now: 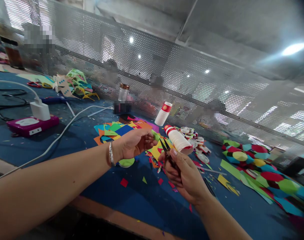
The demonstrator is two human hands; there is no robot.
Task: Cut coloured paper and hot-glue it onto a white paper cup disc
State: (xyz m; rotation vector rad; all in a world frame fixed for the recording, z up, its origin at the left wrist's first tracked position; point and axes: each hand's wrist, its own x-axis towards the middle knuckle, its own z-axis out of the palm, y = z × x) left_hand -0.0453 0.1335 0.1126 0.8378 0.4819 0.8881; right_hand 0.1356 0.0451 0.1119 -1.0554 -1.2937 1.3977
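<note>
My left hand point(135, 143), with a silver bracelet at the wrist, pinches a small piece of green paper point(155, 135) at its fingertips. In my right hand point(182, 173) is a pair of dark scissors point(165, 146), blades apart and pointing up toward the green paper. A gap shows between the blades and my left fingers. Beneath and behind the hands lies a heap of coloured paper pieces point(127, 130). A round green paper piece point(127, 162) rests on the table just below my left hand. One stack of paper cups point(178, 140) lies tilted right behind the scissors.
On the blue table point(112, 200), another cup stack point(163, 114) stands at the back. A purple power strip point(33, 125) with a white plug point(40, 110) and cable lies left. Coloured paper balls point(267, 170) sit at right. A perforated metal screen point(147, 66) borders the far edge.
</note>
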